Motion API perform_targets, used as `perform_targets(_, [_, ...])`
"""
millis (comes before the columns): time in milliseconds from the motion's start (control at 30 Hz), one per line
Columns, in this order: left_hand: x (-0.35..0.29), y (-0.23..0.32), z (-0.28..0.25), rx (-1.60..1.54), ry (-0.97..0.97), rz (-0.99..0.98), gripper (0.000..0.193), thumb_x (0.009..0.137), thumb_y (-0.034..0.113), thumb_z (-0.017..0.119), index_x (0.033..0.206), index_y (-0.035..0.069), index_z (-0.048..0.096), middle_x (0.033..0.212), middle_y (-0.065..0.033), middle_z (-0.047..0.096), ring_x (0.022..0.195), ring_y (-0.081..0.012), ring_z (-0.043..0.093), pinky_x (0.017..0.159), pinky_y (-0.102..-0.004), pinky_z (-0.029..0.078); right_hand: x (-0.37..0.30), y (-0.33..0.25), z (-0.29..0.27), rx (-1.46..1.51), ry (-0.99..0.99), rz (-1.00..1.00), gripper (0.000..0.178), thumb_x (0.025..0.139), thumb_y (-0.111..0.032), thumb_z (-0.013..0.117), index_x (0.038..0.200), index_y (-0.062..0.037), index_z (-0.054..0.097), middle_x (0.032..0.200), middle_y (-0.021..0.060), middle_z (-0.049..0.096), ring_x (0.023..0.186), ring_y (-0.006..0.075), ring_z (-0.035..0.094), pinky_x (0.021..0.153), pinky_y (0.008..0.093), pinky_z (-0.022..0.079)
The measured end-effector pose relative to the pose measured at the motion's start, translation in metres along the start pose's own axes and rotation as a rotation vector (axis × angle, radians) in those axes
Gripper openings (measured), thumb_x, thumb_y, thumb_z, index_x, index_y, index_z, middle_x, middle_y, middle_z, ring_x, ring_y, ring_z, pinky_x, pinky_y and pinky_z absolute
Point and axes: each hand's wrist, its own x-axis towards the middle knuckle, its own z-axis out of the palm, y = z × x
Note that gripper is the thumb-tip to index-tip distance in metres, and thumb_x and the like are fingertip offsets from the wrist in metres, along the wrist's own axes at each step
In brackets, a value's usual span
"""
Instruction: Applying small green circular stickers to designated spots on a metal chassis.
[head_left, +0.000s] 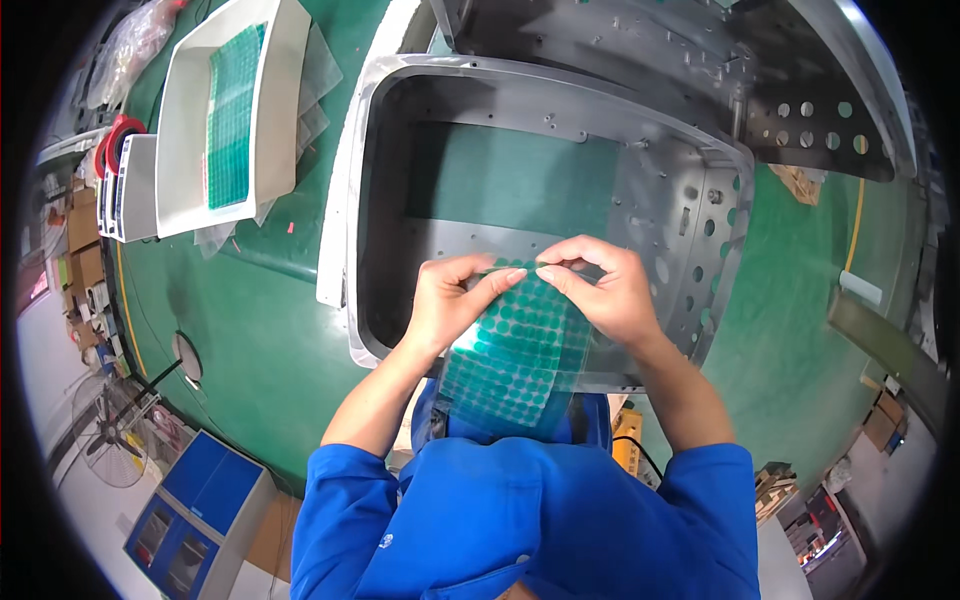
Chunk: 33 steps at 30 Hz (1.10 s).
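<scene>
A clear sheet of round green stickers (515, 350) hangs in front of my body, tilted, with its lower end near my blue work shirt. At its upper edge my left hand (450, 303) pinches the sheet between thumb and forefinger. Right beside it, my right hand (612, 297) pinches the same edge, thumb and finger pressed together. Both pinches nearly meet over the near side of a large grey metal housing (460, 240). This housing has round holes along its right wall and a wide rectangular opening in its floor. Whether a sticker is partly peeled, I cannot tell.
A raised metal cover with holes (650, 50) stands at the housing's far side. At the far left a white bin (175, 165) holds more green sticker sheets (235, 120). A fan (108, 430) and a blue-and-white cabinet (215, 480) stand lower left.
</scene>
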Motion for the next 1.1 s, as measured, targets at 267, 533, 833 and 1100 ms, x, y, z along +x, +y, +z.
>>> perform_targets(267, [0.005,-0.011,-0.003,-0.009,0.039,-0.026,0.017,0.073,0.017,0.069,0.074,0.001,0.065,0.051,0.0020,0.053,0.048,-0.0003,0.043,0.042,-0.0179,0.033,0.003,0.011,0.011,-0.156,0.102,-0.209,0.009,0.074,-0.002,0.062,0.083,-0.0002,0.060,0.082,0.0075,0.064,0.076,0.0116,0.059,0.070,0.0241,0.045])
perform_targets(533, [0.012,-0.019,-0.003,-0.091,0.170,-0.250,0.020,0.074,0.020,0.068,0.073,0.000,0.065,0.053,0.0001,0.056,0.050,-0.0012,0.045,0.043,-0.0187,0.035,0.048,0.031,0.016,-0.021,0.168,-0.153,0.003,0.074,-0.002,0.057,0.077,-0.0024,0.057,0.080,0.0069,0.062,0.069,0.0157,0.058,0.062,0.0260,0.044])
perform_targets(833, [0.004,-0.021,0.001,0.019,0.103,-0.242,0.022,0.073,0.021,0.068,0.072,0.000,0.064,0.047,-0.0015,0.051,0.047,-0.0009,0.042,0.041,-0.0205,0.033,0.152,0.109,-0.031,-0.503,0.269,0.011,0.006,0.074,-0.009,0.059,0.080,-0.0074,0.059,0.080,0.0057,0.056,0.072,0.0191,0.056,0.067,0.0301,0.043])
perform_targets(1100, [0.007,-0.017,0.001,0.010,0.055,-0.329,0.019,0.074,0.018,0.068,0.072,-0.001,0.063,0.056,0.0028,0.054,0.052,-0.0007,0.044,0.045,-0.0176,0.034,0.158,0.111,-0.033,-0.586,0.227,0.090,0.007,0.075,-0.013,0.058,0.081,-0.0105,0.060,0.083,0.0034,0.057,0.079,0.0190,0.055,0.068,0.0314,0.043])
